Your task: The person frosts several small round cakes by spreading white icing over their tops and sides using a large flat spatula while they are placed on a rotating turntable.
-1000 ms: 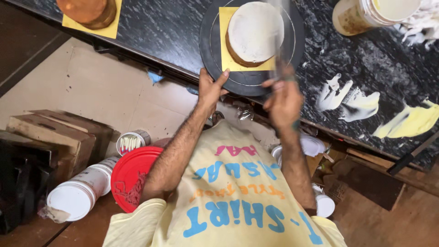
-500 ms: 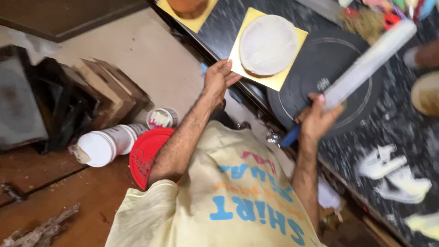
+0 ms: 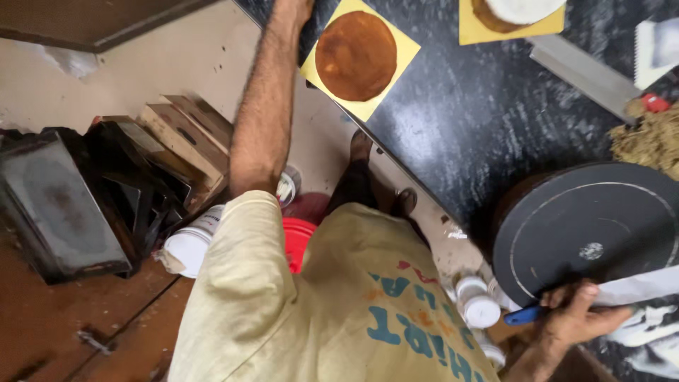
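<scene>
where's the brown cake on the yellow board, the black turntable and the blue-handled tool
brown cake [image 3: 356, 55], head view, middle of its top.
black turntable [image 3: 590, 230], head view, bare top of the disc.
blue-handled tool [image 3: 522, 315], head view, the blue handle beside the right hand [image 3: 574, 320].

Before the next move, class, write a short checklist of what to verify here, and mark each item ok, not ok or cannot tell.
1. Turntable top bare: ok.
2. Right hand grips the blue-handled tool: ok.
3. Left hand is at the brown cake; contact: cannot tell, hand at frame edge.
4. Brown cake sits on its yellow board: ok.
5. Frosted cake intact: cannot tell, mostly out of frame.
</scene>
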